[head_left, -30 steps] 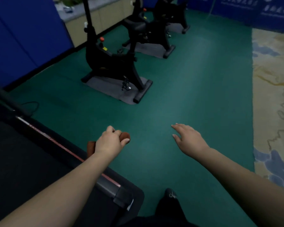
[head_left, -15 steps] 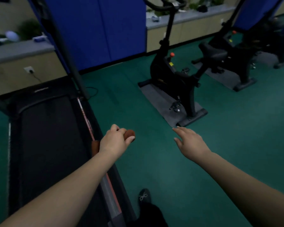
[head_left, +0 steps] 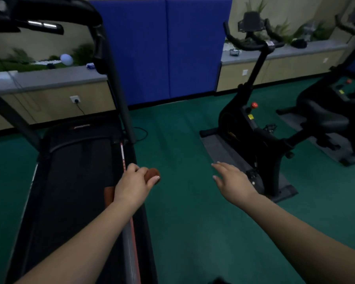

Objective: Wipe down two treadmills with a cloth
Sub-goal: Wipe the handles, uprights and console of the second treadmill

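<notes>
Where I am: I look down at a treadmill [head_left: 74, 171] on my left side. Its long black belt runs away from me toward the wall.

Cloth: The brown cloth [head_left: 152, 174] is bunched up in my left hand [head_left: 134, 184]. One end pokes out past my fingers and a flap hangs down under my wrist, by the belt.

Why I hold it so: I think a bunched cloth is easy to carry and ready to press flat on the machine. It is not on the treadmill yet, as far as I can tell.

Left hand: My fingers are curled tight around the cloth. The hand hangs over the side rail [head_left: 129, 232], the strip with the red line. I cannot tell if it touches the rail.

Right hand: My right hand [head_left: 233, 181] holds nothing. Its fingers are straight and a little spread, out over the green floor [head_left: 182, 201].

Why it is out there: I guess it helps me keep steady.

Nearby: An exercise bike [head_left: 252, 124] stands on a gray mat [head_left: 221, 152] to my right, well apart from the treadmill.

Second treadmill: I cannot see it from here.

What comes next, I think: lower the cloth onto the rail and rub along it.
</notes>
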The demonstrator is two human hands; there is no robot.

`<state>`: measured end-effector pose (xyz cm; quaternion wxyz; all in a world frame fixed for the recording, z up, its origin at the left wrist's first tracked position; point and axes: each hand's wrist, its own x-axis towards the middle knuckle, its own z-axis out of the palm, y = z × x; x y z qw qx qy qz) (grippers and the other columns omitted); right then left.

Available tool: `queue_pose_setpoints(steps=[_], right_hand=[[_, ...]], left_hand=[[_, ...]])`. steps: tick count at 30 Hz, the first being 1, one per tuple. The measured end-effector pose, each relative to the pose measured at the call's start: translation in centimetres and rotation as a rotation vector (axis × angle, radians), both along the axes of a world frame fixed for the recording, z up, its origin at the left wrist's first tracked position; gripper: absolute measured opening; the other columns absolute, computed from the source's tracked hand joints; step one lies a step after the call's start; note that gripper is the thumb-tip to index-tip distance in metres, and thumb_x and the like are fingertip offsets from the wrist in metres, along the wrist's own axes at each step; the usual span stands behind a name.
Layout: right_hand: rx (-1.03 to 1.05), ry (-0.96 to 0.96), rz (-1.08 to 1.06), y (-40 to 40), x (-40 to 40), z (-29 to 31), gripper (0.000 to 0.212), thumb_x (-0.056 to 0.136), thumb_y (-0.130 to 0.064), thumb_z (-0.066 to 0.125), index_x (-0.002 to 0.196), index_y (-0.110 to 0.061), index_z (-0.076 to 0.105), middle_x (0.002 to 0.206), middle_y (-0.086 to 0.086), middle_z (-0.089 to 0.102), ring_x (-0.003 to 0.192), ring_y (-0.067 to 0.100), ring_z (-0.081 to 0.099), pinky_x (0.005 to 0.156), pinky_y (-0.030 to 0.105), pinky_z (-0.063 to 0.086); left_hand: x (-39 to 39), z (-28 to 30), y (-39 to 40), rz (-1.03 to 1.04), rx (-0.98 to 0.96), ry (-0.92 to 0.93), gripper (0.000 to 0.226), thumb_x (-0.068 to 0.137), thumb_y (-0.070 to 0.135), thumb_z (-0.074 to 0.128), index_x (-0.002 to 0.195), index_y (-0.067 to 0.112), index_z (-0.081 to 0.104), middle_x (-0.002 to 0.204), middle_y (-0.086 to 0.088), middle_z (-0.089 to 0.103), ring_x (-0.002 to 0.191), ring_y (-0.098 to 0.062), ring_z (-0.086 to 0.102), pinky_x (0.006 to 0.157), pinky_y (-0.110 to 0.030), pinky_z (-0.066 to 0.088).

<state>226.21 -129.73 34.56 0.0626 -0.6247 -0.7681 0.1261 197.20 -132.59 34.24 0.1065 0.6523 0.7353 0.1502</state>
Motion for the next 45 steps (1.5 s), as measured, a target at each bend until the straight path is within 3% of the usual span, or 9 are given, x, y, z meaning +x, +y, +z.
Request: queue_pose_setpoints(steps=[18,23,26,29,33,37,40,43,45], right_hand=[[0.073,0.007,0.427,31.1,-14.1,2.3,0.048,0.099,-0.035,0.041,0.146,-0.026,0.033,0.154,-0.002,0.030,0.142,0.021,0.027,0.114,0.042,0.028],[0.036,0.154,0.488,34.5,-18.8,3.0,0.047,0.098,-0.033,0.044,0.144,-0.025,0.036,0.152,-0.003,0.034,0.140,0.019,0.030,0.114,0.042,0.028],[0.005,0.297,0.549,35.1,-21.5,3.3,0.047,0.097,-0.030,0.050,0.142,-0.025,0.040,0.148,-0.004,0.040,0.137,0.016,0.035,0.113,0.036,0.031],[-0.078,0.412,0.610,35.4,-24.2,4.0,0.047,0.096,-0.031,0.051,0.142,-0.028,0.041,0.143,-0.008,0.044,0.132,0.010,0.041,0.107,0.020,0.029],[-0.244,0.666,0.594,35.4,-27.7,5.0,0.043,0.097,-0.031,0.047,0.140,-0.031,0.042,0.141,-0.010,0.048,0.128,0.002,0.044,0.106,0.014,0.031],[-0.334,0.903,0.488,35.8,-29.9,6.2,0.042,0.100,-0.028,0.042,0.138,-0.042,0.035,0.131,-0.024,0.048,0.120,-0.009,0.047,0.099,0.006,0.032],[-0.339,1.013,0.407,36.8,-30.7,6.8,0.045,0.099,-0.026,0.044,0.140,-0.041,0.032,0.118,-0.027,0.051,0.105,-0.016,0.052,0.085,0.004,0.040],[-0.296,1.147,0.252,38.6,-31.6,6.9,0.043,0.097,-0.021,0.050,0.137,-0.031,0.039,0.115,-0.017,0.057,0.102,-0.007,0.057,0.084,0.008,0.045],[-0.291,1.237,0.170,40.1,-32.5,7.0,0.032,0.095,-0.019,0.055,0.126,-0.023,0.051,0.116,-0.005,0.062,0.107,0.007,0.061,0.094,0.023,0.049]], left_hand=[[-9.1,2.1,18.6,0.437,0.064,-0.023,0.051,0.088,0.058,0.049,0.123,0.021,0.058,0.115,0.001,0.045,0.099,-0.021,0.052,0.080,-0.036,0.051],[-10.9,2.6,21.3,0.497,0.051,-0.104,0.048,0.090,0.055,0.048,0.124,0.023,0.057,0.112,0.005,0.041,0.100,-0.018,0.051,0.087,-0.035,0.049],[-12.1,2.7,23.0,0.480,0.088,-0.201,0.042,0.092,0.048,0.049,0.123,0.021,0.057,0.111,0.006,0.040,0.097,-0.016,0.052,0.091,-0.033,0.048],[-12.4,3.6,25.7,0.423,0.145,-0.427,0.034,0.097,0.033,0.047,0.126,0.019,0.057,0.113,0.004,0.041,0.102,-0.013,0.052,0.093,-0.019,0.038],[-11.9,5.2,29.4,0.359,0.208,-0.739,0.032,0.097,0.022,0.050,0.128,0.025,0.056,0.119,0.005,0.048,0.106,-0.006,0.051,0.080,0.000,0.034],[-12.0,5.6,31.9,0.378,0.340,-1.023,0.025,0.088,0.026,0.063,0.111,0.030,0.057,0.111,0.005,0.063,0.104,-0.009,0.061,0.089,-0.028,0.050],[-12.3,6.3,33.3,0.379,0.335,-1.092,0.023,0.079,0.038,0.061,0.100,0.027,0.059,0.101,-0.003,0.068,0.097,-0.020,0.065,0.091,-0.048,0.051],[-12.8,7.4,35.0,0.302,0.309,-1.019,0.029,0.080,0.033,0.053,0.108,0.028,0.062,0.108,0.003,0.068,0.103,-0.016,0.063,0.096,-0.047,0.048],[-13.6,8.2,35.9,0.237,0.339,-0.831,0.033,0.084,0.029,0.050,0.114,0.031,0.062,0.114,0.013,0.063,0.109,-0.010,0.058,0.097,-0.042,0.047]])
